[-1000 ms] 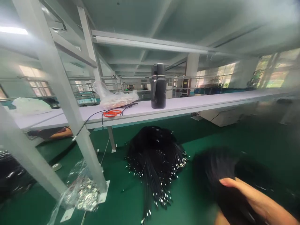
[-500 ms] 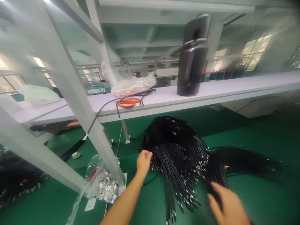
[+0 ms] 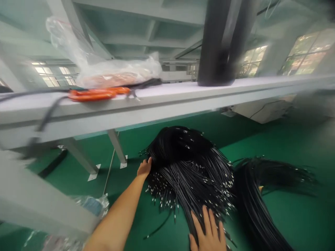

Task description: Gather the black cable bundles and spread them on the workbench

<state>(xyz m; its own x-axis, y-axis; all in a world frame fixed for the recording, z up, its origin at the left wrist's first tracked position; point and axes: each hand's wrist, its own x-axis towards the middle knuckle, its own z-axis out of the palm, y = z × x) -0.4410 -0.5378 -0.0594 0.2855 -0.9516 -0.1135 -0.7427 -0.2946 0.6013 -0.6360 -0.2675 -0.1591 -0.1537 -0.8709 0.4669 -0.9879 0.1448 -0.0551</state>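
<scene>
A big heap of black cables point(image 3: 183, 181) with shiny metal tips lies on the green floor under the table. My left hand point(image 3: 144, 168) is at the heap's left edge, its fingers curled round some of the cables; its fingertips are partly hidden. Low in the view, my right hand point(image 3: 209, 230) lies over the lower cable ends with its fingers spread. A second bundle of black cables point(image 3: 258, 205) curves along the floor to the right of the heap.
Above the heap runs a white tabletop point(image 3: 172, 101), bearing orange-handled scissors point(image 3: 96, 94), a clear plastic bag point(image 3: 112, 71) and a dark flask point(image 3: 217, 45). Metal table legs point(image 3: 117, 146) stand at left, near a plastic bag of small parts point(image 3: 62, 242). A pale box point(image 3: 261, 109) sits behind.
The view has come closer to the table. My left hand has moved to the heap's left edge. My right hand has left the right bundle and spread over the heap's lower ends.
</scene>
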